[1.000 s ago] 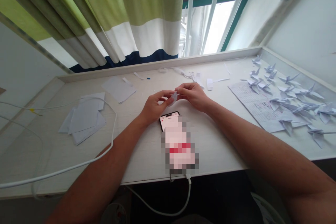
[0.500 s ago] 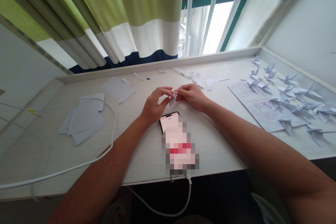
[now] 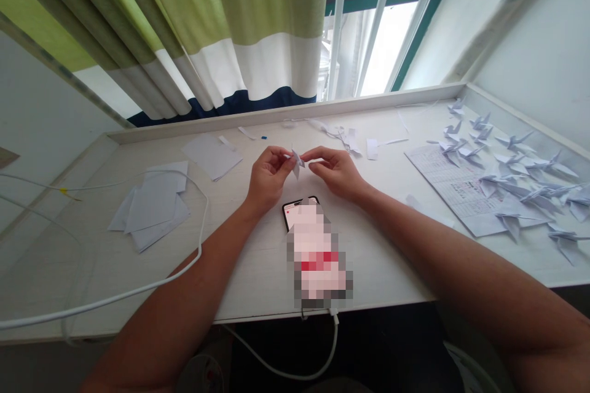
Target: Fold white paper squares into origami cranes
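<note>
Above the white desk (image 3: 258, 264), the left hand (image 3: 268, 175) pinches, and the right hand (image 3: 340, 173) has fingertips close together, gripping or not I cannot tell; in the left pinch is a small folded paper (image 3: 297, 168), white, sharply pointed.

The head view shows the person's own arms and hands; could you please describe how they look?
Both the left hand and right hand are bare, with no gloves, rings or watch visible. The forearms show no sleeves, bands or clear markings.
</note>
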